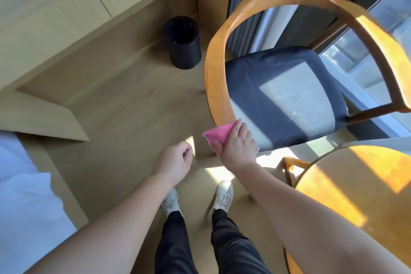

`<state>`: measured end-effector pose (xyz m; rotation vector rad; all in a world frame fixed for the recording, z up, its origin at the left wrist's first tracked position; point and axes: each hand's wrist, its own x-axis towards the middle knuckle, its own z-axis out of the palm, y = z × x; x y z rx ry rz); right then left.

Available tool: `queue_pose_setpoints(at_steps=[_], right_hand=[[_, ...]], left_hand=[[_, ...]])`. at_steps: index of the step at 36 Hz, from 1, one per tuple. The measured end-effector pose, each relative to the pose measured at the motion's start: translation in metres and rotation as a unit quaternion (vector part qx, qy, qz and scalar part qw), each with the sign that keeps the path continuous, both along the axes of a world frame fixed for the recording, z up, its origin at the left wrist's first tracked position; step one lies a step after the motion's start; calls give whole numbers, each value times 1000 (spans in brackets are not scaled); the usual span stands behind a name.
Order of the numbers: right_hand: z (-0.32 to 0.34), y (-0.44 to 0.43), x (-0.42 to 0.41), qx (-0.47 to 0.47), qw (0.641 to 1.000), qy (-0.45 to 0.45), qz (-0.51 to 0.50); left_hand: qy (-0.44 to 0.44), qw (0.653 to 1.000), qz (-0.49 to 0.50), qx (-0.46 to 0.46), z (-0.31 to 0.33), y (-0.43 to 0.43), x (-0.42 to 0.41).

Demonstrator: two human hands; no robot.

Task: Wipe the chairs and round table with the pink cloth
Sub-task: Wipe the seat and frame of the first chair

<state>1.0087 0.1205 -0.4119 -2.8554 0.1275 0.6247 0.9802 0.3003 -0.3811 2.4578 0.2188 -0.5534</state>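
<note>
A wooden chair (219, 69) with a curved orange-brown backrest rail and a dark blue seat cushion (282, 93) stands at the upper right. My right hand (239, 143) presses the pink cloth (216, 135) against the near end of the rail. My left hand (175, 161) hangs loosely curled over the floor to the left, holding nothing. The round wooden table (355, 202) fills the lower right, partly sunlit, with my right forearm crossing in front of it.
A black cylindrical bin (183, 43) stands on the wooden floor beside a light wood desk (55, 18). White bedding (24, 202) lies at the lower left. A window and dark curtain (251, 6) are behind the chair. My feet in white shoes stand below.
</note>
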Motion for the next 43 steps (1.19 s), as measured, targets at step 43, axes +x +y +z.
queue_pose_setpoints(at_steps=[43], right_hand=[[-13, 71, 135, -85, 989, -24, -121]], left_hand=[[-8, 998, -50, -32, 0, 83, 133]])
